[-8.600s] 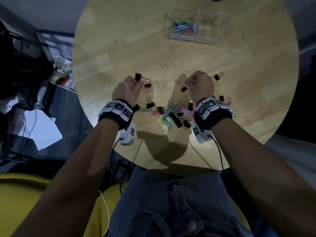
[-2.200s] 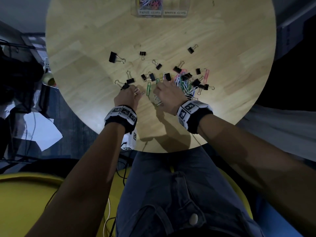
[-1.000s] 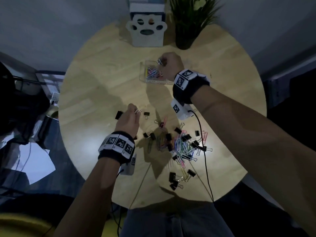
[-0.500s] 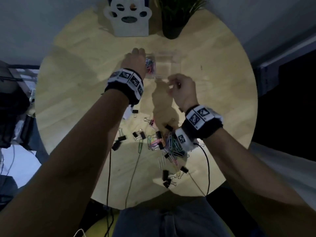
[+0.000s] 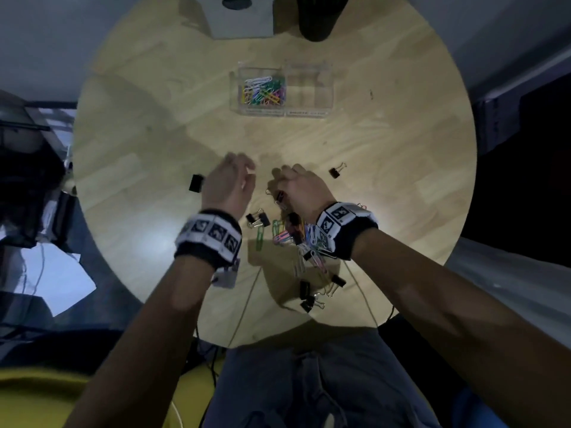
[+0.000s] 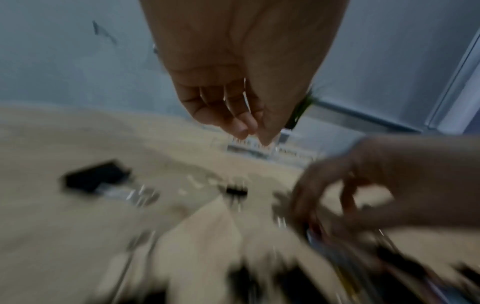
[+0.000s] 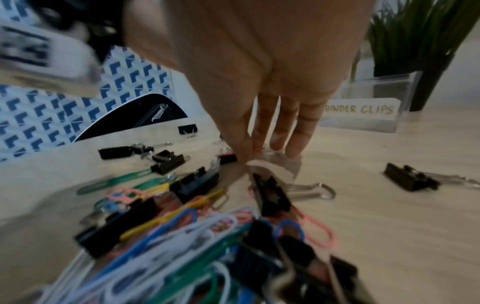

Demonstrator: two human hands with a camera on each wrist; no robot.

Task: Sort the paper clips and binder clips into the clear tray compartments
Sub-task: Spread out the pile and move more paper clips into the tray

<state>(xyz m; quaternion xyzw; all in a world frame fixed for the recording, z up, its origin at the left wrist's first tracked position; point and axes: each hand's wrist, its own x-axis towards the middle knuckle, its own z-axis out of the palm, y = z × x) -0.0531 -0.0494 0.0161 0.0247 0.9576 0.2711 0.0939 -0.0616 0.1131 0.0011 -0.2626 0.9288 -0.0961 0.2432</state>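
Pale matt wood table (image 5: 154,143), clear glossy plastic tray (image 5: 324,88).

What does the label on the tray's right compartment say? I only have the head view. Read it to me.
Observer: In the right wrist view, that label reads BINDER CLIPS.
Operator: Now tell me what the right hand is doing.
Observer: The same view shows the right hand with thumb and forefinger tips meeting just above the table, beside a black binder clip. Whether they pinch anything is unclear.
Operator: Check the left palm.
Observer: The left wrist view shows the left hand with fingers loosely curled and nothing clearly in it, though the picture is blurred.
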